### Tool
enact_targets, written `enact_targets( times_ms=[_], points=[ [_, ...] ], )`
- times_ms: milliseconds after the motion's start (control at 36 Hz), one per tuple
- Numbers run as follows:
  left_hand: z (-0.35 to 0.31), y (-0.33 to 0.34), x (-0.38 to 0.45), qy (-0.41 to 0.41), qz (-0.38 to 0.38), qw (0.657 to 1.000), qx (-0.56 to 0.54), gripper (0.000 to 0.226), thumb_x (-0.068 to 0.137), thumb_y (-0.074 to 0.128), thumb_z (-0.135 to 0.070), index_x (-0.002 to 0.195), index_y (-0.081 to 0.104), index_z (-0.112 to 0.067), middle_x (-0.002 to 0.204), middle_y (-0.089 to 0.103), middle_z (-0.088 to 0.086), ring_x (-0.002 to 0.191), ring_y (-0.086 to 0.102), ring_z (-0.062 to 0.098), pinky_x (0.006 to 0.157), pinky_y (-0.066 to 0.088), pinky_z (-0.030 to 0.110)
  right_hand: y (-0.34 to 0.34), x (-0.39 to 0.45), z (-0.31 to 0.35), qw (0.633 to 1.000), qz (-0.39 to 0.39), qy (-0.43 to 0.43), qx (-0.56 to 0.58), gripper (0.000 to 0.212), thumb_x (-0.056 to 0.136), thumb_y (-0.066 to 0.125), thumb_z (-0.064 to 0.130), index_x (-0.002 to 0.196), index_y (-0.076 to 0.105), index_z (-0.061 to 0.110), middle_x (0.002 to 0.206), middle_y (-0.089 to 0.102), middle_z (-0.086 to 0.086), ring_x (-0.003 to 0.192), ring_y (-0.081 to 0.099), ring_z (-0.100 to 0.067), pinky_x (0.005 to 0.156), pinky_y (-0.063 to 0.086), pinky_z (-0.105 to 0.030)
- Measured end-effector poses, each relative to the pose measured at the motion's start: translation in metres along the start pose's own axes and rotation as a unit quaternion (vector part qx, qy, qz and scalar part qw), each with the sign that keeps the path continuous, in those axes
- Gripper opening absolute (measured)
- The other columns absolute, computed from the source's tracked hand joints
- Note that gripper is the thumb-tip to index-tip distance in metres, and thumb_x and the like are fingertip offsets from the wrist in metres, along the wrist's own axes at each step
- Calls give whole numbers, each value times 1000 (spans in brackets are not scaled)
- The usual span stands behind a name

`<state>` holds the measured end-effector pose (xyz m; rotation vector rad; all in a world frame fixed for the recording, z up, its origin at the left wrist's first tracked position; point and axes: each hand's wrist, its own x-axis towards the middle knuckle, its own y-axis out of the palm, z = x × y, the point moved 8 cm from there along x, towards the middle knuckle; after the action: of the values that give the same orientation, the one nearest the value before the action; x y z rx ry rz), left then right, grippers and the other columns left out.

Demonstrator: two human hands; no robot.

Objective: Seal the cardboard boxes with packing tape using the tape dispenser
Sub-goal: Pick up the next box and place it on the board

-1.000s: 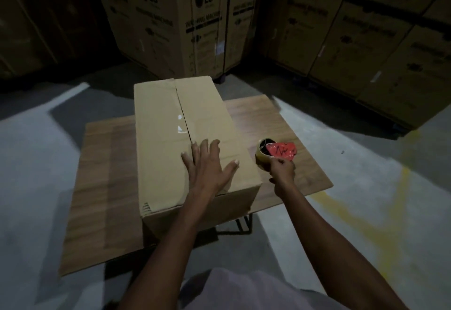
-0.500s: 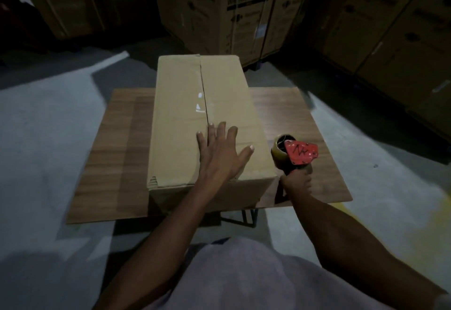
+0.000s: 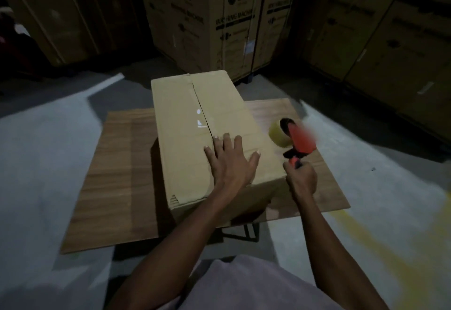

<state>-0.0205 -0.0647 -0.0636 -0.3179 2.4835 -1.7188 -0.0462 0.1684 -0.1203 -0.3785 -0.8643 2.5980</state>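
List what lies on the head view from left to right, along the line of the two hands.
Bare table top → cardboard box → left hand flat on the box → right hand gripping the tape dispenser → grey floor.

"LG" logo reads on the tall cartons stacked at the back, several times; "WASHING MACHINE" runs partly legible beneath one. Smaller print there too blurred to read.

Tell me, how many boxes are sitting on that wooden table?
1. The box stands on the table, under the left hand. Large printed cartons stand behind on the floor.
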Motion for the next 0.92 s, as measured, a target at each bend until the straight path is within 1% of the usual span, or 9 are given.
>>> enact_targets(
  times_ms=[111, 250, 361, 417, 500, 583, 694, 833, 917],
  points=[
    [-6, 1, 4, -5, 5, 1000, -12, 75, 96, 32, -70, 154, 33, -21, 166, 22, 13, 154, 9, 41, 119, 2, 66, -25, -6, 38, 993, 2, -85, 86, 16, 90, 74, 30, 97, 65, 19, 88, 68, -10, 83, 68, -34, 74, 59, -51],
    [-23, -3, 9, -22, -8, 997, -76, 59, 100, 42, -56, 148, 43, -22, 162, 30, 9, 154, 11, 36, 119, 0, 63, -43, -32, 91, 963, -11, -252, 90, 18, 100, 69, 33, 105, 55, 24, 84, 56, 9, 77, 56, -2, 66, 43, -26],
    [-22, -21, 9, -63, -103, 967, -224, 37, 103, 46, -38, 138, 52, -26, 150, 46, -2, 144, 33, 24, 120, 6, 62, -52, -64, 119, 939, -105, -322, 68, 27, 102, 59, 38, 119, 60, 17, 85, 59, 5, 71, 53, -15, 60, 38, -26],
    [-20, -37, 10, -57, -149, 944, -288, 29, 105, 43, -38, 129, 58, -28, 139, 54, -3, 131, 44, 23, 115, 27, 54, -54, -72, 126, 938, -110, -318, 80, 30, 102, 60, 38, 126, 59, 20, 87, 58, 10, 73, 52, -8, 60, 37, -23],
    [-13, -54, 27, -56, -107, 888, -443, 37, 109, 38, -37, 111, 69, -17, 109, 68, 6, 96, 63, 16, 83, 45, 33, -52, -81, 132, 934, -60, -337, 102, 22, 98, 60, 46, 113, 56, 31, 78, 54, 18, 72, 55, 4, 59, 41, -23],
    [1, -47, 42, -158, 82, 775, -606, 76, 103, 24, -66, 105, 67, -3, 97, 69, 14, 76, 63, 24, 57, 47, 31, -36, -95, 139, 930, 17, -333, 154, 16, 91, 59, 54, 92, 53, 40, 74, 59, 16, 67, 56, 1, 55, 42, -16],
    [11, -52, 40, -159, 310, 681, -643, 110, 83, 4, -90, 108, 64, -2, 101, 77, 16, 89, 76, 33, 63, 62, 38, -17, -104, 148, 925, 83, -307, 207, 17, 87, 62, 53, 89, 61, 36, 77, 67, -2, 65, 63, -22, 57, 52, -43],
    [24, -87, 52, -152, 338, 564, -739, 87, 91, 33, -83, 116, 64, -6, 98, 74, 15, 80, 75, 30, 83, 56, 33, 0, -111, 163, 915, 144, -282, 250, 11, 85, 66, 48, 80, 65, 39, 65, 63, -3, 49, 56, -20, 49, 44, -31],
    [36, -102, 54, -149, 339, 552, -747, 68, 90, 50, -76, 109, 65, -12, 83, 71, 11, 64, 69, 23, 58, 58, 29, 10, -122, 171, 905, 155, -300, 260, 16, 91, 66, 40, 83, 63, 27, 60, 60, -2, 43, 53, -22, 43, 42, -32]
  ],
)
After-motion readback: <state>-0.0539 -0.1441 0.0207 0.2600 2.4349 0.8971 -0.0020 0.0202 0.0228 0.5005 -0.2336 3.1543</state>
